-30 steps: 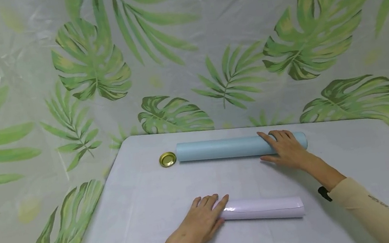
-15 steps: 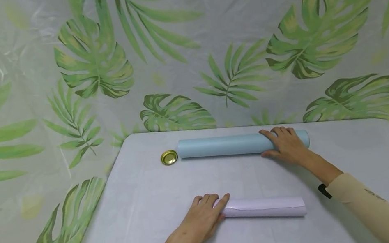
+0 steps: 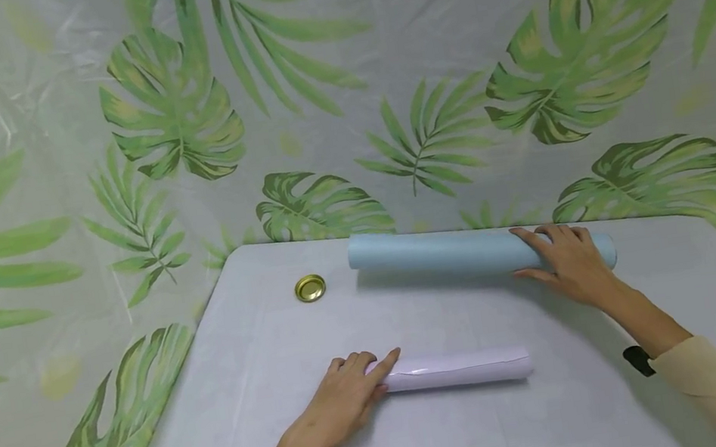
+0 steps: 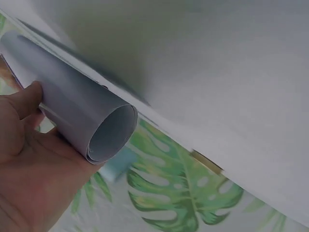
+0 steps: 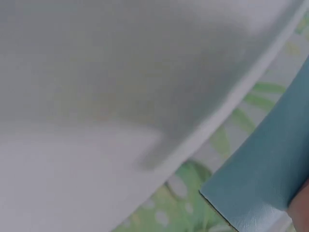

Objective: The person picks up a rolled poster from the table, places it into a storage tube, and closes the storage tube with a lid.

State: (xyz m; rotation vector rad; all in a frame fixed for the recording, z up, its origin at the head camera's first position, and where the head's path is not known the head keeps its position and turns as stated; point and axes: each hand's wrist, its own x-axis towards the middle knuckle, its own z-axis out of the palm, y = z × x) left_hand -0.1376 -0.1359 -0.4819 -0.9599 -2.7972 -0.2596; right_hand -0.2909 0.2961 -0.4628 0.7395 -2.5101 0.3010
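Note:
In the head view my left hand [image 3: 342, 401] grips the left end of a glossy lavender rolled-up sheet [image 3: 461, 369] near the front of the table. The left wrist view looks into the hollow end of this roll [image 4: 72, 92], where the thumb and palm wrap around it. Farther back, my right hand [image 3: 573, 266] holds a longer, light blue roll [image 3: 431, 253] close to its right end. A shadow under the blue roll shows it lifted off the table, its left end higher. Only a bit of a finger [image 5: 301, 208] shows on it in the right wrist view.
A small round gold lid or dish [image 3: 309, 288] lies on the white-covered table [image 3: 247, 361], left of the blue roll. Behind the table hangs a leaf-patterned sheet [image 3: 312, 138].
The blue roll has risen off the table and shifted right with my right hand, away from the gold lid. My left hand and the lavender roll have shifted slightly left.

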